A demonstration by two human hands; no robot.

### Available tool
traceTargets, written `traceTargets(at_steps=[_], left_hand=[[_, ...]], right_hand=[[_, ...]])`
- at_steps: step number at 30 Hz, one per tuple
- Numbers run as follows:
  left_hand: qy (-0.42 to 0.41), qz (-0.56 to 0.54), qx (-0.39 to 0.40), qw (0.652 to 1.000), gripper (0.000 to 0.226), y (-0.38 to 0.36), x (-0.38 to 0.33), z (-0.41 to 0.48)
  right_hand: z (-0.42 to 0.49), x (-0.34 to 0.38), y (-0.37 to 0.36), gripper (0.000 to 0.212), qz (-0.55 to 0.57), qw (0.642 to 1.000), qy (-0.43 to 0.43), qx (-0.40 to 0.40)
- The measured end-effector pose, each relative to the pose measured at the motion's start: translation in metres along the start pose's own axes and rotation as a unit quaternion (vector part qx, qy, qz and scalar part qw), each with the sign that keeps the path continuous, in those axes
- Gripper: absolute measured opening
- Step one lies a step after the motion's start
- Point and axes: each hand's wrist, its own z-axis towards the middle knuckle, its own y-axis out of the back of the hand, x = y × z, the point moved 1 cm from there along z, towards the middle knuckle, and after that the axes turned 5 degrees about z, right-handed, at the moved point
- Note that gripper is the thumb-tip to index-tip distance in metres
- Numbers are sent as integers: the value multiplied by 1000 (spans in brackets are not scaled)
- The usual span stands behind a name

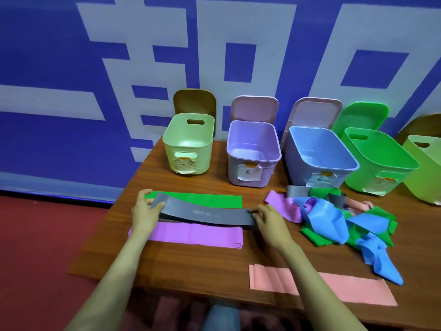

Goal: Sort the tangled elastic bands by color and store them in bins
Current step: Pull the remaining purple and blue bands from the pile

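We hold a gray band [205, 215] by both ends. Our left hand [145, 211] pinches one end and our right hand [267, 220] pinches the other. The band is long, flat and pulled straight. It has small pale writing in the middle that we cannot read. It sits just over the table [191, 266] near the left edge, between a flat green band [210, 199] and a flat purple band [198, 235]. The mixed-up pile [334, 216] lies to the right. Open bins [235, 168] stand along the back edge. Paper labels [248, 174] stick on four fronts, too blurry to read.
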Motion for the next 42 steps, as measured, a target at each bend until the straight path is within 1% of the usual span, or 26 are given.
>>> traceTargets(at_steps=[5, 9, 13, 21, 25, 28, 30, 32, 34, 36, 40, 42], left_hand=[[20, 36, -25, 999, 46, 9, 7, 19], [33, 73, -13, 997, 44, 12, 14, 24], [31, 103, 5, 994, 44, 12, 20, 24], [28, 119, 18, 992, 44, 11, 23, 21], [-16, 183, -1, 983, 39, 7, 23, 18], [-62, 269, -32, 961, 31, 3, 23, 15], [-108, 347, -32, 931, 20, 1, 24, 14], [-126, 422, -15, 898, 21, -4, 24, 11], [-126, 443, -17, 887, 27, -7, 21, 4], [-125, 457, -19, 880, 27, -9, 17, -2], [-96, 520, 42, 848, 36, -12, 3, -14], [-96, 542, 59, 833, 40, -17, -5, -24]], right_hand=[[23, 16, -17, 22, -7, 1000, 6, 22], [29, 18, -29, 22, -11, 999, -2, 47], [26, 11, -39, 22, -20, 997, -29, 70], [21, 12, -45, 23, -23, 996, -66, 54], [19, 13, -45, 21, -42, 995, -79, 33], [22, 15, -42, 21, -72, 995, -65, 30], [24, 18, -41, 23, -107, 993, -46, 32], [24, 21, -41, 24, -139, 989, -28, 37], [23, 24, -41, 28, -156, 986, -20, 50], [22, 25, -38, 31, -171, 983, -16, 64], [23, 31, -29, 34, -199, 974, -16, 108], [20, 33, -23, 34, -203, 971, -15, 122]])
